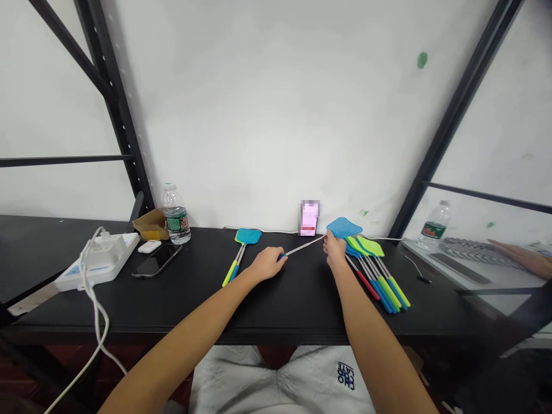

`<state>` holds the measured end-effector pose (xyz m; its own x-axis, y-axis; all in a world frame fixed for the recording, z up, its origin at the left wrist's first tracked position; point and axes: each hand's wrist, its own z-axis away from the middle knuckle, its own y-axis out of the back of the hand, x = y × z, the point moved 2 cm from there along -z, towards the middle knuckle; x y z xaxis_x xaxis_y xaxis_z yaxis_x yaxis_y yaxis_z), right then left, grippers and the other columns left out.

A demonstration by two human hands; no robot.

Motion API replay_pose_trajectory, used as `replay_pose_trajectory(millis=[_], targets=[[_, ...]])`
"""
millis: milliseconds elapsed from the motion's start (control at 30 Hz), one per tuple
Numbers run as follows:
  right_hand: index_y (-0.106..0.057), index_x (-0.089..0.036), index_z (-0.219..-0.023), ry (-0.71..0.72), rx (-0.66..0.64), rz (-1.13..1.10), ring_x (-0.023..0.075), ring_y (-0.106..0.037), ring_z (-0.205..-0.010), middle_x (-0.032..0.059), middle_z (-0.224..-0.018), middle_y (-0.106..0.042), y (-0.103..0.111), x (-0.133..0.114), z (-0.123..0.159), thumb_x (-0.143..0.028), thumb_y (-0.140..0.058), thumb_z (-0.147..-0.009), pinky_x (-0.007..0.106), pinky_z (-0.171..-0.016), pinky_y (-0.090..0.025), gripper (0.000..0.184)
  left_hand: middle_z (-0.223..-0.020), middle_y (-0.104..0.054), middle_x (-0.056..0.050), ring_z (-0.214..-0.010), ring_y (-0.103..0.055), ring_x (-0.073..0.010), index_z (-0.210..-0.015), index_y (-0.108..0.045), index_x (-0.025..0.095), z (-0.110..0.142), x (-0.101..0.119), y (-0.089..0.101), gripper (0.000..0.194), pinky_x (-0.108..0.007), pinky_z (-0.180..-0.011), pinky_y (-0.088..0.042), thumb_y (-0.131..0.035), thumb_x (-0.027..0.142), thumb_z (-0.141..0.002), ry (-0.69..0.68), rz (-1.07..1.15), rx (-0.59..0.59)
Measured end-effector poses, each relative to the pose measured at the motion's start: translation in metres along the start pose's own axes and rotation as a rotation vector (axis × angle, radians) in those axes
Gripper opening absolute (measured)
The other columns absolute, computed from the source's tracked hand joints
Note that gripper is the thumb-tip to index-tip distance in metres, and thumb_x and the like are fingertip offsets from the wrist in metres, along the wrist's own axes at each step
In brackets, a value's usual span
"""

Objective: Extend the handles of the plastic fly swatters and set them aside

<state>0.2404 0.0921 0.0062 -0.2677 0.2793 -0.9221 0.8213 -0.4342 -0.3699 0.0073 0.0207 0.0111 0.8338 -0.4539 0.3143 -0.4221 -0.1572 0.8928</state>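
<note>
Between my two hands a blue fly swatter (344, 227) with a thin metal rod is stretched out above the black table. My left hand (268, 263) is closed around its blue handle. My right hand (334, 249) pinches the rod just below the blue mesh head. Under and beside my right wrist lies a fanned row of several swatters (379, 282) with blue, yellow-green and red handles. To the left of my left hand, a yellow-green swatter and a blue one (249, 236) lie overlapping, heads toward the wall.
A lit phone (309, 218) leans against the wall. On the left are a water bottle (176, 215), a small cardboard box (152, 224), a dark phone (157, 260), a white earbud case (149, 246) and a power strip (101, 260) with cables. Another bottle (434, 225) and a keyboard (478, 256) appear at right.
</note>
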Motion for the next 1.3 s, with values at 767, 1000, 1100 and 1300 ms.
replay_pose_trajectory(millis=[767, 1000, 1100, 1300], targets=[[-0.054, -0.014, -0.063, -0.022, 0.091, -0.116, 0.0045, -0.040, -0.035, -0.0011, -0.052, -0.055, 0.003, 0.001, -0.004, -0.034, -0.070, -0.072, 0.016, -0.029, -0.026, 0.027, -0.096, -0.066, -0.008, -0.096, -0.060, -0.0210, -0.101, -0.062, 0.020, -0.003, -0.008, 0.000, 0.026, -0.030, -0.083, -0.044, -0.039, 0.033, -0.096, -0.024, -0.051, 0.022], [-0.055, -0.014, -0.062, -0.006, 0.064, -0.128, 0.0049, -0.042, -0.036, -0.0013, -0.049, -0.055, 0.000, 0.001, -0.002, -0.032, -0.074, -0.069, 0.016, -0.031, -0.030, 0.028, -0.093, -0.068, -0.008, -0.089, -0.062, -0.0212, -0.087, -0.062, 0.020, -0.002, -0.005, 0.002, 0.023, -0.028, -0.072, -0.042, -0.041, 0.026, -0.093, 0.071, -0.048, -0.014], [-0.054, -0.014, -0.061, -0.003, 0.060, -0.144, 0.0048, -0.043, -0.038, -0.0006, -0.051, -0.056, -0.002, 0.001, -0.001, -0.031, -0.076, -0.069, 0.016, -0.032, -0.030, 0.029, -0.093, -0.068, -0.008, -0.089, -0.063, -0.0208, -0.086, -0.063, 0.021, -0.002, -0.006, 0.003, 0.023, -0.028, -0.072, -0.042, -0.041, 0.025, -0.093, 0.103, -0.049, -0.001], [-0.055, -0.014, -0.062, 0.015, 0.028, -0.178, 0.0038, -0.039, -0.037, -0.0021, -0.050, -0.053, -0.010, 0.003, 0.005, -0.032, -0.074, -0.070, 0.016, -0.032, -0.027, 0.028, -0.092, -0.068, -0.007, -0.089, -0.063, -0.0211, -0.086, -0.063, 0.021, -0.001, -0.004, 0.004, 0.023, -0.028, -0.071, -0.041, -0.041, 0.024, -0.092, 0.113, -0.062, 0.020]])
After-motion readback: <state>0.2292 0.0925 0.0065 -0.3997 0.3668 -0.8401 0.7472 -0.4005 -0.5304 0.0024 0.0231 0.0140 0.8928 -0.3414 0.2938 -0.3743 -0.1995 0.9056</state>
